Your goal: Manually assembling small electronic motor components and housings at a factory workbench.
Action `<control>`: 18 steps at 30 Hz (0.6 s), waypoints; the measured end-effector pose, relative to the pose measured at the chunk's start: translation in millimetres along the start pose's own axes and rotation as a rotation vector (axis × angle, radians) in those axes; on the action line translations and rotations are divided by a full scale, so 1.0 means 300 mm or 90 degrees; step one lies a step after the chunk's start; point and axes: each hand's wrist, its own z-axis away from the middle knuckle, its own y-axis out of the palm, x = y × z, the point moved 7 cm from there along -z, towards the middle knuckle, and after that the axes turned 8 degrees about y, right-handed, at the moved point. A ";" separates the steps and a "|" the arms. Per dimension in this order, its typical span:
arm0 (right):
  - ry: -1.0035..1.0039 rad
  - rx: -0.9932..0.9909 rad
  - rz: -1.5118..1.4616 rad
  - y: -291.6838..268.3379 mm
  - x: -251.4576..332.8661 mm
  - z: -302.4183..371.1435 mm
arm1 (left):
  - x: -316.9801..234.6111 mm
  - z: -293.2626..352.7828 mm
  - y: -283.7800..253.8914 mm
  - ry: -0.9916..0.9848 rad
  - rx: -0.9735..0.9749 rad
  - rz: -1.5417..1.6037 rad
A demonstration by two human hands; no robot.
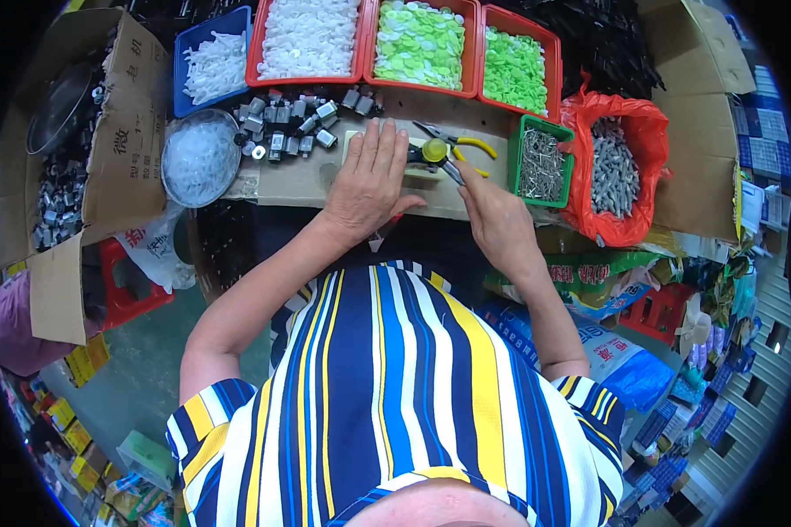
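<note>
My left hand (371,180) lies with its fingers stretched out over a pale block (420,173) on the cardboard work surface. What may be under the palm is hidden. In my right hand (498,220) is the metal handle of a small hammer (434,151), whose head has a round yellow part and a black part. The hammer head is over the right end of the block, beside my left fingertips; I cannot tell whether it touches. Just beyond lies a pair of pliers (470,147) with yellow grips. Several small metal motors (292,123) are heaped to the left.
Along the back stand a blue bin (182,75) and red bins (251,53) of white and green plastic parts. A bowl (200,158) sits left, near a carton of motors (136,132). Right are a green basket (513,167) of metal pins and a red bag (655,140) of grey parts.
</note>
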 end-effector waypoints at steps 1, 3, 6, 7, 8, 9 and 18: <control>-0.003 -0.001 -0.001 -0.011 0.004 -0.001 | 0.001 0.000 -0.010 -0.014 -0.002 0.043; -0.023 -0.014 -0.024 -0.059 0.027 -0.002 | -0.019 0.008 -0.055 -0.022 -0.016 0.102; -0.153 -0.186 -0.099 -0.179 0.126 -0.006 | -0.063 0.053 -0.070 0.006 -0.048 0.183; -0.164 -0.214 -0.127 -0.210 0.151 0.001 | -0.066 0.060 -0.067 0.003 -0.047 0.183; -0.165 -0.212 -0.129 -0.195 0.154 -0.002 | -0.074 0.068 -0.058 0.014 -0.035 0.159; -0.208 -0.224 -0.144 -0.176 0.158 -0.008 | -0.075 0.069 -0.047 0.025 -0.026 0.133; -0.151 -0.132 -0.137 -0.075 0.179 -0.093 | -0.083 0.064 -0.056 0.050 -0.061 0.134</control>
